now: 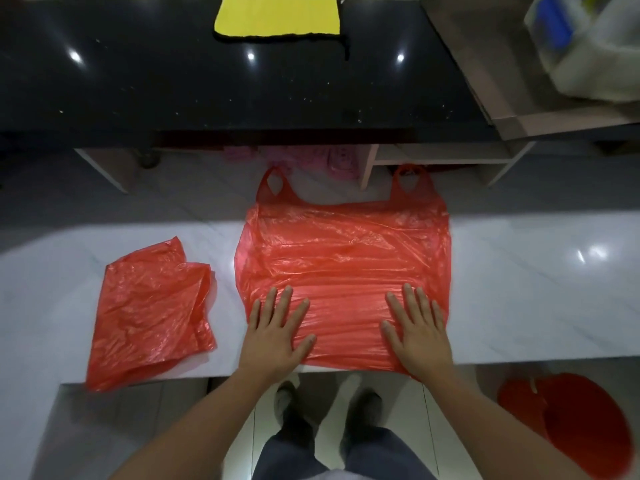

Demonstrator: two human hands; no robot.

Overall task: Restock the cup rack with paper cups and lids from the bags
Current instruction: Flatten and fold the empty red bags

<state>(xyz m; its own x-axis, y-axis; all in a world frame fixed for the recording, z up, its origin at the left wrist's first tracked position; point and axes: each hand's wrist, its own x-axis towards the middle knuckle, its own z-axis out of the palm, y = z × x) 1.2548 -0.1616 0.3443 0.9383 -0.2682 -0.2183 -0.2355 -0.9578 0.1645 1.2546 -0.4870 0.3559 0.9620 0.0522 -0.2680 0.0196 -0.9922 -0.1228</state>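
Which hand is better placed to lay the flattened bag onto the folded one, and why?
Probably the left hand. It presses the spread bag on the side nearest the folded bag; the right hand lies flat at the far edge.

Single head cam, wide-angle, looking steeply down and forward.
Sits above the near edge of the white bench (pixel 519 289), close enough that forearms fill the bottom of frame; own feet visible under the near edge, black counter (pixel 138 81) across the top. No second view to overlap.
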